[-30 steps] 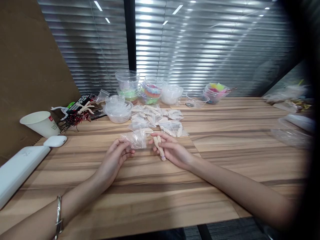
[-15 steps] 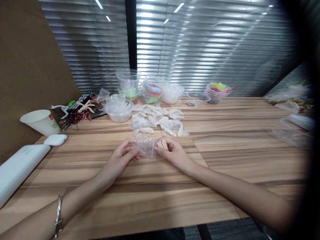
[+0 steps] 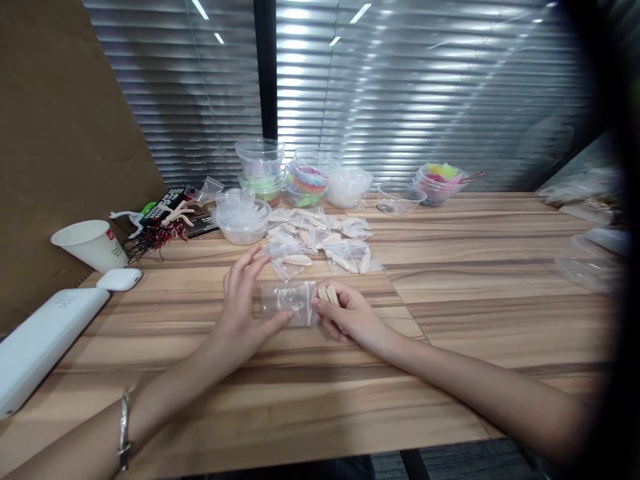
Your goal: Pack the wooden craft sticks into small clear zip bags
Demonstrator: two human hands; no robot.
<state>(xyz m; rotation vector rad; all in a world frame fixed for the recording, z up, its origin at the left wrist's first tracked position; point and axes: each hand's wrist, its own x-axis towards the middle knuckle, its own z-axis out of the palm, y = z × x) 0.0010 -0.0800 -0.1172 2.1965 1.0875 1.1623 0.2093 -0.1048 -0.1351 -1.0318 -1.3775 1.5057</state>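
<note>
A small clear zip-lock bag is above the table in front of me, its zip end toward the right. My right hand pinches that zip end and also holds a few pale, stick-like pieces between its fingers. My left hand is open, fingers raised and spread apart. Its thumb overlaps the bag's lower edge; whether it touches I cannot tell. Just beyond the hands lie several clear bags with pale, pointed pieces inside.
Clear tubs and bowls with colourful contents line the back by the blinds. On the left are a paper cup, a white earbud case, a long white box and a cardboard panel. Plastic packaging lies at right.
My left hand has let go of the bag's left end and spread its fingers upward. My right hand still holds the bag and the pale pieces.
</note>
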